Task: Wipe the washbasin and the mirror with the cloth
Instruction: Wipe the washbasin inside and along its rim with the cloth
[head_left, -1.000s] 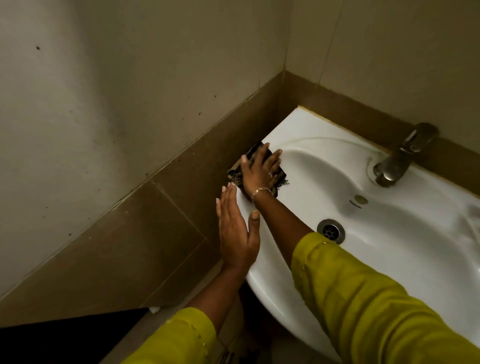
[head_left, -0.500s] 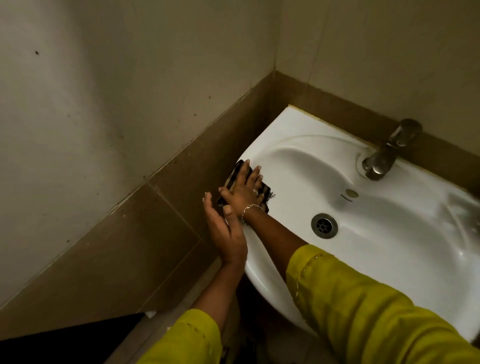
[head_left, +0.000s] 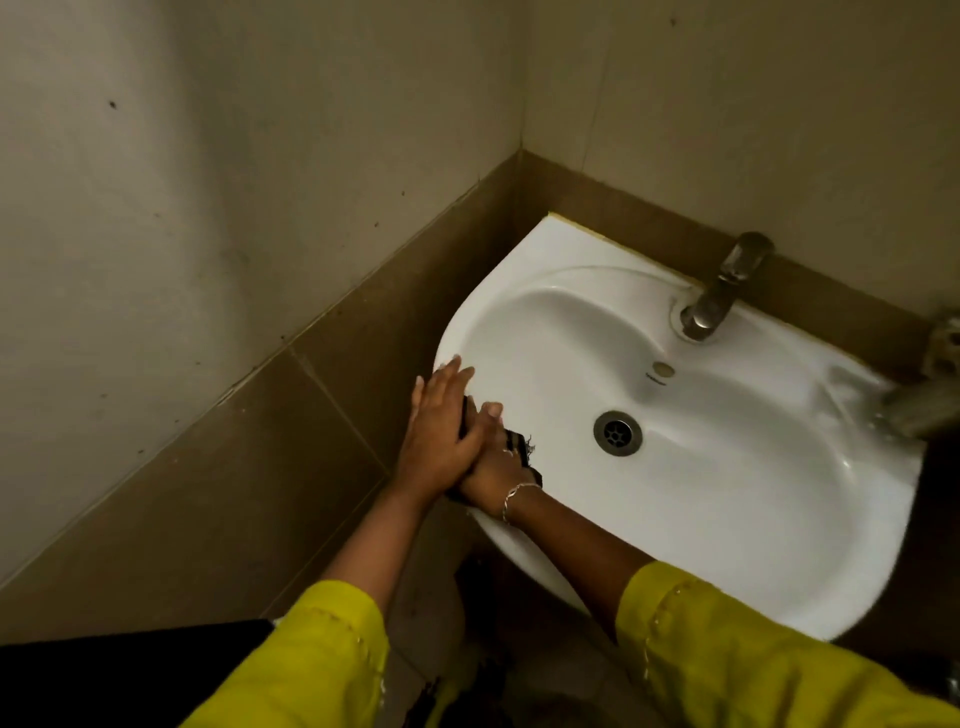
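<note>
The white washbasin (head_left: 550, 254) is fixed in a corner of tiled walls. My right hand (head_left: 498, 470), with a bracelet on its wrist, presses a dark striped cloth (head_left: 520, 448) onto the basin's left front rim. Only the cloth's frayed edges show around the fingers. My left hand (head_left: 435, 434) lies flat with fingers apart, partly over my right hand, its fingertips on the rim. No mirror is in view.
A metal tap (head_left: 719, 293) stands at the back of the basin, and the drain (head_left: 617, 433) sits in the middle of the bowl. A blurred metal object (head_left: 927, 410) rests on the right rim. Brown tiled walls (head_left: 332, 395) stand close on the left and behind.
My right hand has slid the cloth along the left rim from the back toward the front. My left hand has moved from beside the rim to lie over my right hand.
</note>
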